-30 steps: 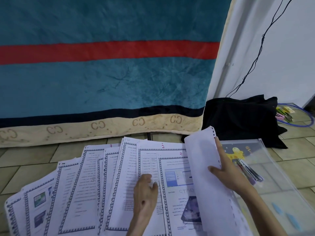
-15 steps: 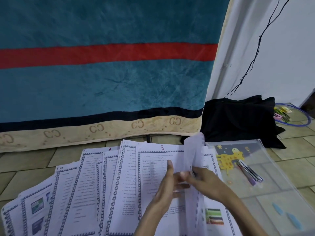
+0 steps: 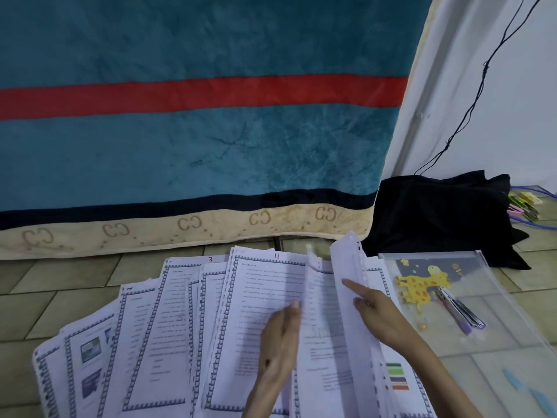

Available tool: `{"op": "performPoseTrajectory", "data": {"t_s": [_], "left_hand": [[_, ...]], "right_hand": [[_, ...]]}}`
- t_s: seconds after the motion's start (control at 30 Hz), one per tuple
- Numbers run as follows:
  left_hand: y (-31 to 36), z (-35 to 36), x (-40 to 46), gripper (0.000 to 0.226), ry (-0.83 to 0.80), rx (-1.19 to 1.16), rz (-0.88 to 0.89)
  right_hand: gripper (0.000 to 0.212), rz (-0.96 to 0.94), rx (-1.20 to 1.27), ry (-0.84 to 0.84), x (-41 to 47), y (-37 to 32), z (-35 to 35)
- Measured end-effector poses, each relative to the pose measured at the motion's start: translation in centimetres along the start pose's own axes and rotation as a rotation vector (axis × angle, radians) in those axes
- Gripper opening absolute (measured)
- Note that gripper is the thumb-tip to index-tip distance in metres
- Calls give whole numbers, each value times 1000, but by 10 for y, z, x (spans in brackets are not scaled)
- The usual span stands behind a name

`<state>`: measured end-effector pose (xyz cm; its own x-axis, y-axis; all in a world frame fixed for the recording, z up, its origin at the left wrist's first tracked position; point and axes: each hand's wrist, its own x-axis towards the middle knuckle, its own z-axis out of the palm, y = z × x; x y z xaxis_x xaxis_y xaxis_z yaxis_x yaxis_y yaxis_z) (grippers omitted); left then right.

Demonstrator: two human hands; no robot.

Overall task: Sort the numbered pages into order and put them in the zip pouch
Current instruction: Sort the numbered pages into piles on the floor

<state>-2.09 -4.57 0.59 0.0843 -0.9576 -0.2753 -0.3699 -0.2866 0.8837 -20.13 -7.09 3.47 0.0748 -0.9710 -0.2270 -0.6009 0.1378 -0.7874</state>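
Numbered pages (image 3: 168,333): fanned across the tiled floor (image 3: 60,285), overlapping, long axes running away from the viewer with tops toward the hanging blanket (image 3: 196,146). Red numerals at the top edges; "3" and "11" are legible.

Left hand (image 3: 280,339): lies over the sheet marked "11", fingers extended, fingertips against the edge of a blurred sheet standing on edge. Whether this grip pinches that sheet or only touches it cannot be told.

Right hand (image 3: 379,312): just right of the left hand, index finger straight, remaining fingers curled against a lifted page (image 3: 349,267) with a punched margin. The page stands nearly upright, its top toward the blanket.

Zip pouch (image 3: 494,321): transparent, flat on the floor, immediately right of the pages and right hand, long axis running away from the viewer. Giraffe print (image 3: 422,285) and stapler (image 3: 461,312) show at it; inside or on top cannot be told.

Black cloth bundle (image 3: 446,212): beyond the pouch, by the wall.
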Motion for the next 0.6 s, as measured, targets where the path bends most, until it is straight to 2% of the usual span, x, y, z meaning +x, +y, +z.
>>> {"op": "performPoseTrajectory", "data": {"t_s": [0.03, 0.1, 0.13, 0.2, 0.27, 0.43, 0.6], "left_hand": [[3, 7, -3, 41, -84, -58, -6], [12, 20, -9, 29, -180, -142, -5], [15, 23, -9, 30, -185, -150, 11], [13, 23, -6, 36, -126, -170, -7], [7, 14, -1, 24, -54, -184, -39], [-13, -13, 14, 34, 142, -137, -148], [-21, -22, 24, 42, 142, -142, -178]], "right_hand": [[38, 45, 54, -23, -1, -3, 1], [45, 52, 128, -39, -4, -8, 2], [48, 40, 117, -25, -5, -9, 3], [48, 40, 49, 6, -6, -9, 5], [44, 49, -29, 15, -5, -6, 7], [39, 55, -94, 124, -4, 2, 1], [40, 34, -88, 172, -8, 8, -14]]}}
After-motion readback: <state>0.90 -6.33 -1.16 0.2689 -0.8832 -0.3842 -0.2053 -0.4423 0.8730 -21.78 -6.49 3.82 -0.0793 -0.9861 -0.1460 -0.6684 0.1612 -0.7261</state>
